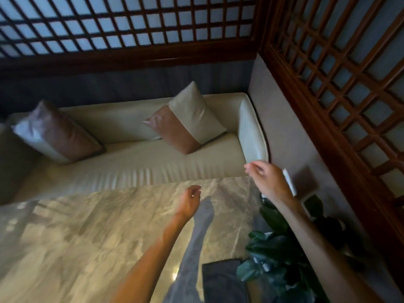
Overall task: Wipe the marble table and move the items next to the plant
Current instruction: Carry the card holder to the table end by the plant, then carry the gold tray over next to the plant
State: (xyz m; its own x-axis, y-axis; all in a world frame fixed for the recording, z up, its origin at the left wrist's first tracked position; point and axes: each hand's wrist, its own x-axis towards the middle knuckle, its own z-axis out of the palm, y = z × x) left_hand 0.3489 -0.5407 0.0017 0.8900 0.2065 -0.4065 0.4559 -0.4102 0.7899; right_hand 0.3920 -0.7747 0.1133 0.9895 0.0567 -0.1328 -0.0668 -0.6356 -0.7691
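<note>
The marble table (87, 237) fills the lower left, glossy and blurred by motion. My left hand (190, 200) hovers over its far middle with the fingers loosely curled and nothing visible in them. My right hand (267, 180) reaches over the table's far right corner, fingers apart, holding nothing that I can see. Just behind it stands a thin white-edged object (289, 182) beside a brown block (307, 182). The dark green plant (275, 254) sits at the table's right edge under my right forearm. A flat dark grey item (220, 278) lies next to the plant.
A cream sofa (142, 162) runs along the table's far side with two cushions (188, 119) (56, 132). A padded wall panel (290, 136) and dark wooden lattice screens (341, 68) close in the right side and the back.
</note>
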